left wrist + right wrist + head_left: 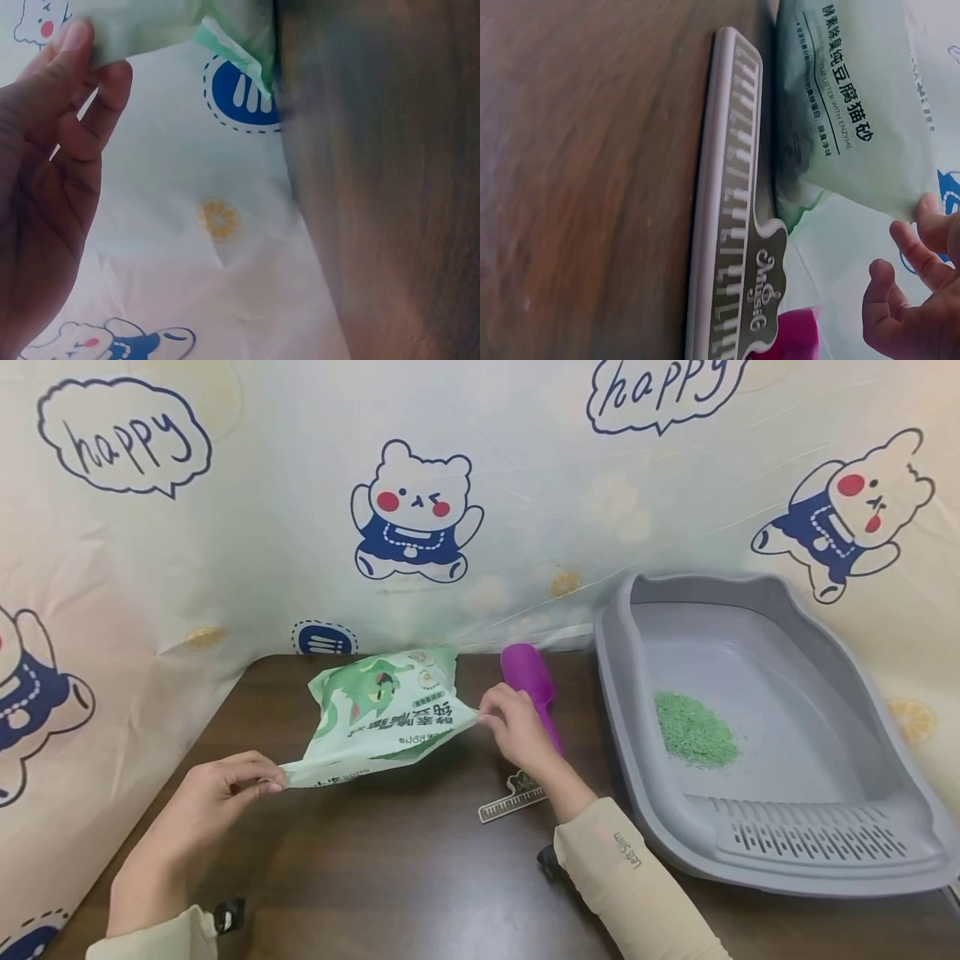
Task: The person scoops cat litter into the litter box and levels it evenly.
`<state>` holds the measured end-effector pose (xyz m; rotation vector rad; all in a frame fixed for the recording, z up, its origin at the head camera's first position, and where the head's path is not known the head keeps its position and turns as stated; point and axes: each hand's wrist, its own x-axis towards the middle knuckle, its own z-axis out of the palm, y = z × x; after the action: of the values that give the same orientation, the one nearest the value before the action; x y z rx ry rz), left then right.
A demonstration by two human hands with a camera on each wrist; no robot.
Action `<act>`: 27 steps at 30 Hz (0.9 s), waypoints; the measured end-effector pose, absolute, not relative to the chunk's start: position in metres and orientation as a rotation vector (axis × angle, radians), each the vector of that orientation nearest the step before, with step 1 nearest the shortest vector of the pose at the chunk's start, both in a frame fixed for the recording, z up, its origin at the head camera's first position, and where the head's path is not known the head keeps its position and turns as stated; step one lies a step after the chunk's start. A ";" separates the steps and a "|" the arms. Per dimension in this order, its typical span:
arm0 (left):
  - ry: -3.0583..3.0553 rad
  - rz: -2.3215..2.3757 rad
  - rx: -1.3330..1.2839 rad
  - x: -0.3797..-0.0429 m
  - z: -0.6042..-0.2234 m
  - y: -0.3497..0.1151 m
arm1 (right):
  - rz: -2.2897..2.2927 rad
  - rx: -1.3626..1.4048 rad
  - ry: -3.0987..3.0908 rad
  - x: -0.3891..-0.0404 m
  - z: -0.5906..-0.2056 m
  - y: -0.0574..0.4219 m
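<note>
A green-and-white bag of cat litter point(378, 714) lies on the table, its near edge raised and stretched between both hands. My left hand point(225, 789) pinches the left corner between thumb and fingers; in the left wrist view the left hand point(56, 142) holds the folded plastic. The right corner is pinched by my right hand point(521, 731). In the right wrist view, the right hand point(922, 281) has thumb and index on the bag's corner, the other fingers curled. A piano-key clip point(510, 802) marked "Music" lies below the right hand.
A purple scoop point(528, 677) lies behind the right hand, its handle partly hidden. At right stands a grey litter tray point(787, 618) with a small pile of green litter point(693, 731) inside and a slotted front ledge. A printed cloth point(525, 510) hangs behind the brown table point(375, 868).
</note>
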<state>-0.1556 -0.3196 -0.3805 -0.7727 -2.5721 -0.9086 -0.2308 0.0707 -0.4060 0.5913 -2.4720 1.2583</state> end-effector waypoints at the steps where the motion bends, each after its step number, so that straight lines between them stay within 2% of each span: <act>1: -2.574 -0.919 -0.775 -0.156 -0.380 -0.321 | 1.276 0.599 -2.458 -0.232 -0.407 0.070; 8: -2.632 -0.983 -0.707 -0.159 -0.380 -0.330 | 1.427 0.587 -2.458 -0.236 -0.406 0.067; 19: -2.656 -1.097 -0.518 -0.161 -0.385 -0.338 | 1.513 0.296 -2.592 -0.247 -0.395 0.057; 27: -2.790 -0.677 -0.416 -0.162 -0.366 -0.320 | 1.597 0.150 -2.662 -0.255 -0.396 0.056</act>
<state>-0.1616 -0.3201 -0.3665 -0.4161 -2.7903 -0.6773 -0.2547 0.0564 -0.3964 0.1503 -2.6615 1.5970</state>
